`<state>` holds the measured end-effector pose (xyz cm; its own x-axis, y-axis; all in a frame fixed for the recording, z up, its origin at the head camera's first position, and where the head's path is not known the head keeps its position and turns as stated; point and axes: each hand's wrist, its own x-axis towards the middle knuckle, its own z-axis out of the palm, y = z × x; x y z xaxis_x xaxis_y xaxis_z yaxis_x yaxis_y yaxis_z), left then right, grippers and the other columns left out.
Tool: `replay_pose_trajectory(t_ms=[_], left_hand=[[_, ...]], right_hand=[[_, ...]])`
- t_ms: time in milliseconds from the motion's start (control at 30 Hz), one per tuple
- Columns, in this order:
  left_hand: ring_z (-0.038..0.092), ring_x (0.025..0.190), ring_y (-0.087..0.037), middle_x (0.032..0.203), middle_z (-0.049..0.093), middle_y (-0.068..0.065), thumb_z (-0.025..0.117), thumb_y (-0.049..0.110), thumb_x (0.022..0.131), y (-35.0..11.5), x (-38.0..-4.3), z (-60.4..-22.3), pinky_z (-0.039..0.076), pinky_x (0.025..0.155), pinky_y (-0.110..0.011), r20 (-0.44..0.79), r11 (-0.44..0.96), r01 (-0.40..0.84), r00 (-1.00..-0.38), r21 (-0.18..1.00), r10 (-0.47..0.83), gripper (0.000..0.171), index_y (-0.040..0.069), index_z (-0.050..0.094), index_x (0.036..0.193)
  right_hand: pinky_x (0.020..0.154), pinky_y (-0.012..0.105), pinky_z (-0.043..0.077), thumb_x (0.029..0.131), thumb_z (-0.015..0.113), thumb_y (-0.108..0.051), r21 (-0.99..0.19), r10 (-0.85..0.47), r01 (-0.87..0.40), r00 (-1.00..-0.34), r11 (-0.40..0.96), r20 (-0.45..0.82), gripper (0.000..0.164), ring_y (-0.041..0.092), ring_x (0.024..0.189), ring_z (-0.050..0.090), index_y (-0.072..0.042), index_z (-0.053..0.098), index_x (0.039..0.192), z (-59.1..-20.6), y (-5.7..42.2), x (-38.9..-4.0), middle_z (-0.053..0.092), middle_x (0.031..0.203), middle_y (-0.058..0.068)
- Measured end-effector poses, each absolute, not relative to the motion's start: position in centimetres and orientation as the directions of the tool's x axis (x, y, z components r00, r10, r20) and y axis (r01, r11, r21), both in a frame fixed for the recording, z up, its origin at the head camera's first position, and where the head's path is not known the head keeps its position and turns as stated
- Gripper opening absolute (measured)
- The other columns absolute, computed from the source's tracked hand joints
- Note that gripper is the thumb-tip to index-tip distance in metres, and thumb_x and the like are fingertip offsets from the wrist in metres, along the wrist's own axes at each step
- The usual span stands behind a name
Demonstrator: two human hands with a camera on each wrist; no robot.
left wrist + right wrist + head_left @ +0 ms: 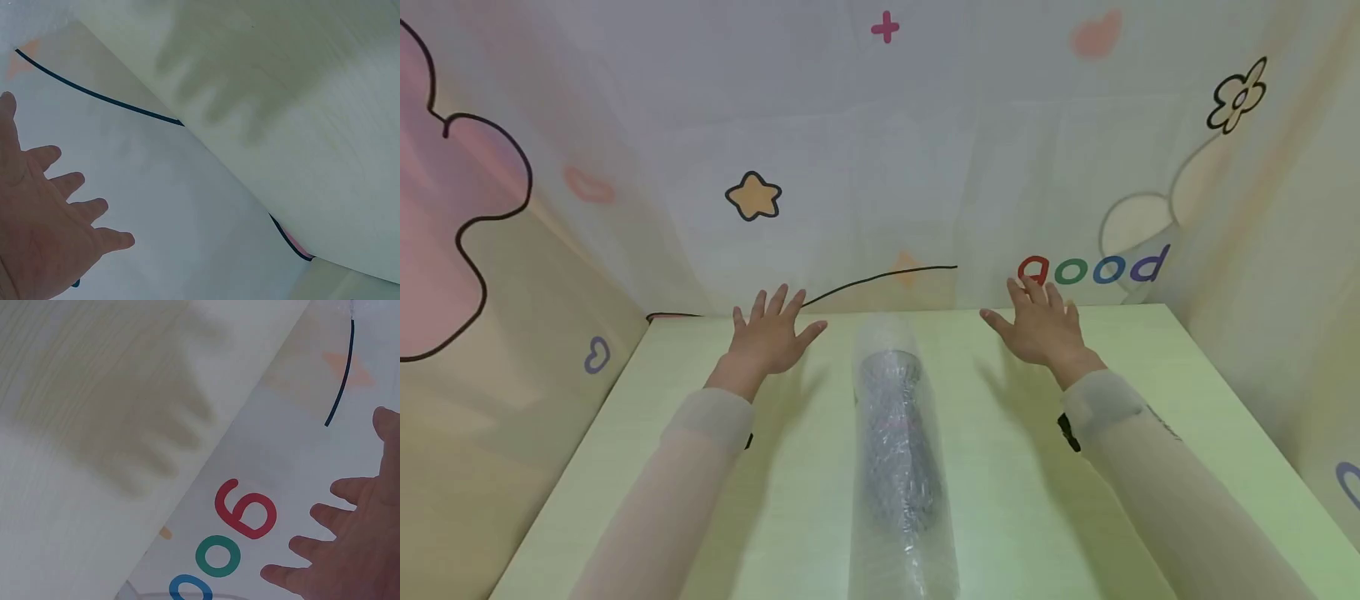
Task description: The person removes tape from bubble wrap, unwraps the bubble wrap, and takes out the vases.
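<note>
A long bundle in clear plastic wrap (898, 450) lies lengthwise down the middle of the table, with something dark grey inside that the crinkled film blurs. To its left, my left hand (767, 337) is held over the table's far part, fingers spread and holding nothing. On the other side of the bundle my right hand (1041, 329) is raised in the same way, palm down and apart from it. The left wrist view shows the left hand (50, 231) with its fingers straight. Spread fingers also show on the right hand (356, 531) in the right wrist view.
The pale table (1000, 517) carries shadows of both hands and arms. A printed curtain (850, 150) hangs behind its far edge and along both sides, with a star (753, 197), flowers and coloured letters (1086, 271). Small black pieces show under both cuffs.
</note>
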<state>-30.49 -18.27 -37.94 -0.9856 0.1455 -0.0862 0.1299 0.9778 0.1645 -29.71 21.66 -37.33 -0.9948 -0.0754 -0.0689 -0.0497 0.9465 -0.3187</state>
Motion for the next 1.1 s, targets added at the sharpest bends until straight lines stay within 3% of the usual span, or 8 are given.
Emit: replay_pose_trajectory(t_ms=[433, 1100], left_hand=[[-0.001, 0.161, -0.044, 0.176, 0.002, -0.009, 0.028, 0.071, 0.103, -18.0, -29.8, -37.8, -0.001, 0.121, -0.075, -0.094, 0.967, 0.142, -0.982, 0.211, 0.165, 0.082, 0.023, 0.011, 0.168], [0.006, 0.161, -0.043, 0.175, 0.009, -0.01, 0.031, 0.068, 0.104, -17.4, -28.0, -38.7, 0.005, 0.122, -0.074, -0.068, 0.945, 0.212, -0.97, 0.25, 0.235, 0.08, 0.02, 0.017, 0.167]], right_hand=[[0.118, 0.078, 0.004, 0.103, 0.036, -0.069, -0.323, -0.119, -0.087, -0.99, 0.942, -0.079, 0.09, 0.053, 0.157, -0.003, -0.011, 0.009, 0.167, -37.1, 20.8, -29.2, 0.002, 0.174, 0.019], [0.117, 0.076, 0.02, 0.105, 0.048, -0.054, -0.333, -0.239, -0.231, -0.971, 0.914, 0.017, 0.079, 0.052, 0.155, 0.015, -0.007, 0.024, 0.164, -37.5, 19.3, -26.7, 0.018, 0.171, 0.021]])
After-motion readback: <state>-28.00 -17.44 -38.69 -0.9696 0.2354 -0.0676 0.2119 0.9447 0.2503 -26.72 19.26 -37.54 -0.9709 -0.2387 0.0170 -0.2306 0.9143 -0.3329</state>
